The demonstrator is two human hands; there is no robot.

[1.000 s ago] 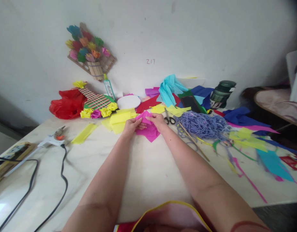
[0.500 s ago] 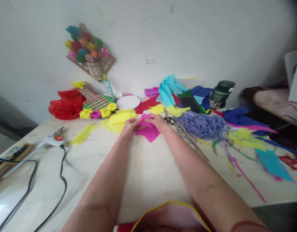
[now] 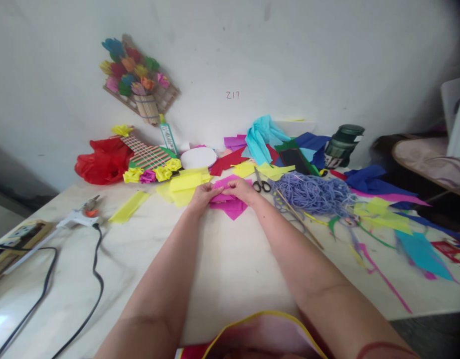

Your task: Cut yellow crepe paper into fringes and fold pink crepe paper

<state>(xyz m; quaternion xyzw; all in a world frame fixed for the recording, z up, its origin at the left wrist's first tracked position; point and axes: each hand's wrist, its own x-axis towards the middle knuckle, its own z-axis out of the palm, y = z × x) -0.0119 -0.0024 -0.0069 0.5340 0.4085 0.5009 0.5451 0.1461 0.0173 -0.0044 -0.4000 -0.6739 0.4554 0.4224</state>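
Magenta crepe paper (image 3: pixel 231 208) lies on the table between my hands, one corner pointing toward me and a fold across its middle. My left hand (image 3: pixel 204 195) pinches the left part of the fold. With thumb and fingers closed, my right hand (image 3: pixel 240 190) grips the paper from the right, its fingertips close to the left ones. Black-handled scissors (image 3: pixel 261 186) rest just right of my right hand. Yellow crepe paper (image 3: pixel 187 185) lies behind my left hand.
A tangle of purple yarn (image 3: pixel 312 193) with a thin stick (image 3: pixel 300 219) lies to the right. Leftward are a glue gun (image 3: pixel 80 218), its black cord and a power strip (image 3: pixel 20 239). A paper-flower guitar (image 3: pixel 149 157), glue tube (image 3: pixel 168 135) and dark green jar (image 3: pixel 342 145) stand along the wall.
My fingertips have drawn closer together over the magenta paper. Its middle is now more folded and gathered, and my right hand has shifted slightly left and down.
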